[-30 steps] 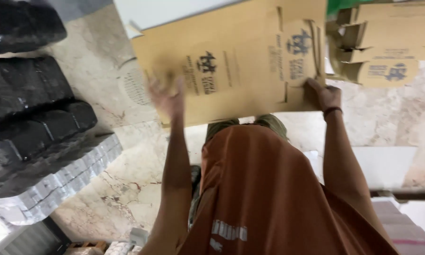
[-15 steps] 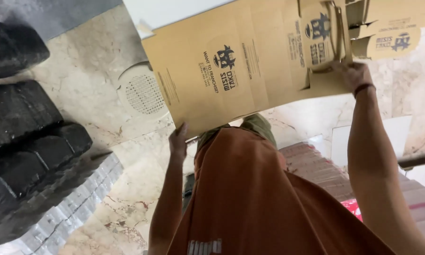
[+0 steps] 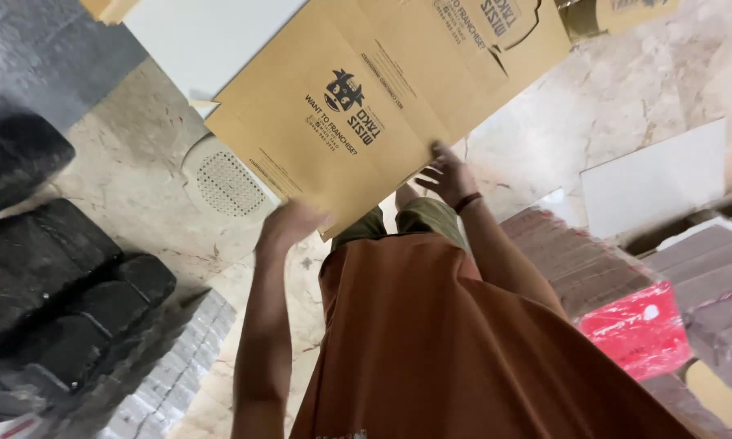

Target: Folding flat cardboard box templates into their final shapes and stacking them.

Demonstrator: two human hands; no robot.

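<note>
A flat, unfolded brown cardboard box [image 3: 366, 89] with black print is held out in front of me over the marble floor. My left hand [image 3: 291, 224], blurred by motion, is at the box's near lower edge. My right hand [image 3: 447, 176], with a dark band on the wrist, lies against the box's near face with its fingers spread. My orange-brown shirt [image 3: 463, 341] fills the lower middle of the view.
Black wrapped packs [image 3: 49, 268] are stacked on the left, by a round floor drain [image 3: 223, 183]. A white sheet [image 3: 666, 175], brown bundled stacks [image 3: 577, 268] and a red package [image 3: 638, 329] lie at the right. A white board [image 3: 211, 36] is at the top.
The cardboard box has swung round and come closer to me. My right hand has slid from the box's far right edge towards its middle. My left hand has dropped to the lower edge.
</note>
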